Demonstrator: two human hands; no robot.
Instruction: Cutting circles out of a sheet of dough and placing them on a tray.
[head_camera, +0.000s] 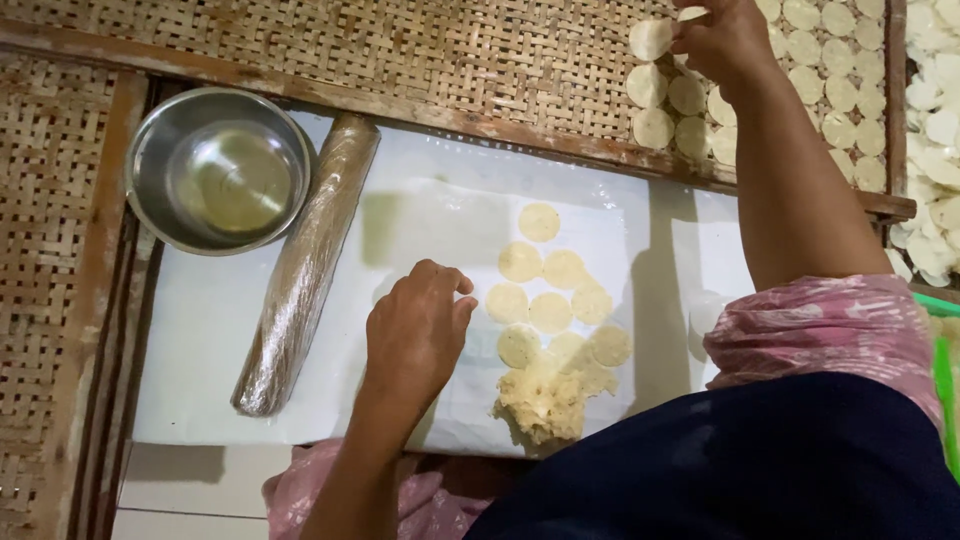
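Note:
My left hand (415, 330) rests knuckles-up on a white sheet (430, 215), its fingers curled beside several thin pale dough discs (550, 285) lying flat there. A lump of crumbly dough (545, 400) sits below the discs. My right hand (720, 40) reaches far up over a woven bamboo tray (450, 60) and pinches one dough disc (650, 38) at the edge of several rows of laid-out discs (830, 90).
A steel bowl (220, 170) with a little liquid stands at the left. A plastic-wrapped rolling pin (305, 270) lies diagonally beside it. A pile of white discs (935, 150) fills the right edge. Woven mats with wooden frames surround the sheet.

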